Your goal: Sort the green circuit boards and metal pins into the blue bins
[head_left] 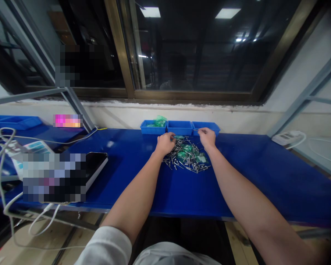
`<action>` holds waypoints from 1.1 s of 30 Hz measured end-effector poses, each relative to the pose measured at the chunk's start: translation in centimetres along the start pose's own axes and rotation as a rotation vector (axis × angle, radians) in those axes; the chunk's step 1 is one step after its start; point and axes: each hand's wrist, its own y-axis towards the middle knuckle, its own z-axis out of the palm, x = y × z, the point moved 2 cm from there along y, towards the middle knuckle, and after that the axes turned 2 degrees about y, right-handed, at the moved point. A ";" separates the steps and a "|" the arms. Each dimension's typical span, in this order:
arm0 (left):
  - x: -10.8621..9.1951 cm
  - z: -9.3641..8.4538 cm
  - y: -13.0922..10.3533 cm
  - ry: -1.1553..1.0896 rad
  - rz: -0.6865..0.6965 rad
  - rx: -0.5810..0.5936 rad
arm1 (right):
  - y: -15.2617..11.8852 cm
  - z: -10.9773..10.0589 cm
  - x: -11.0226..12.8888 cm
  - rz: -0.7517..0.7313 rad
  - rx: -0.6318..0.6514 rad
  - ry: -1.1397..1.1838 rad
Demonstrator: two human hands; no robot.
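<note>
A heap of small silvery blind rivets (pixel 194 164) lies on the blue table, with green plastic bag pieces (pixel 185 152) among them. My left hand (pixel 165 143) is at the upper left edge of the heap, its fingers curled in. What those fingers hold, if anything, is hidden. Just in front of the right-hand blue bin (pixel 213 127), my right hand (pixel 207 138) pinches a thin metal piece that looks like one of the rivets (pixel 195 129), pointing left. The middle blue bin (pixel 179 127) is between the two hands, beyond the heap.
The left blue bin (pixel 153 129) holds green plastic. A dark-screened device (pixel 98 160) with white cables lies on the left of the table (pixel 182 198). A white power strip (pixel 288 137) is at the far right. Grey metal posts flank the table below a window.
</note>
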 end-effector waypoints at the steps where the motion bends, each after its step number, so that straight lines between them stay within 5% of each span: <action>1: 0.0 0.0 0.0 -0.001 0.000 0.000 | 0.1 0.2 -0.2 0.015 0.008 0.051; 7: -0.1 0.0 -0.1 0.006 0.004 0.014 | 0.1 0.8 -0.6 0.021 0.171 0.136; 13: 0.0 0.1 0.0 0.023 0.031 0.027 | -0.8 0.1 1.3 -0.081 0.146 -0.301; 20: -0.6 -0.2 -0.4 0.100 0.046 0.038 | -2.4 -0.3 1.4 0.066 0.240 -0.806; 33: -0.4 0.2 -0.3 0.111 0.055 0.071 | -2.2 1.2 -0.7 -0.061 0.468 -0.682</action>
